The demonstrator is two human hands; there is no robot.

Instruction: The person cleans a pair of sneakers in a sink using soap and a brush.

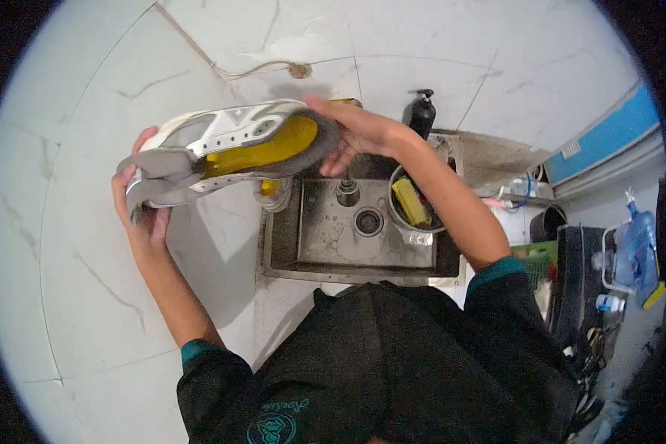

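Note:
A white and grey sneaker (233,129) with a yellow insole (274,152) is held up above the left edge of the sink, its opening turned toward me. My left hand (140,196) is closed around the end with the grey tongue, fingers behind and at its edge. At the other end, my right hand (359,133) curves around the dark padded collar, fingers above and below it and slightly blurred. Parts of the fingers are hidden behind the shoe.
The steel sink (333,248) holds a round container (394,200) with a yellow sponge or brush (411,201). A faucet (348,192) stands over the basin. Behind is a black pump bottle (422,115). A clear jar (274,198) sits left. A blue jug (636,240) hangs at right.

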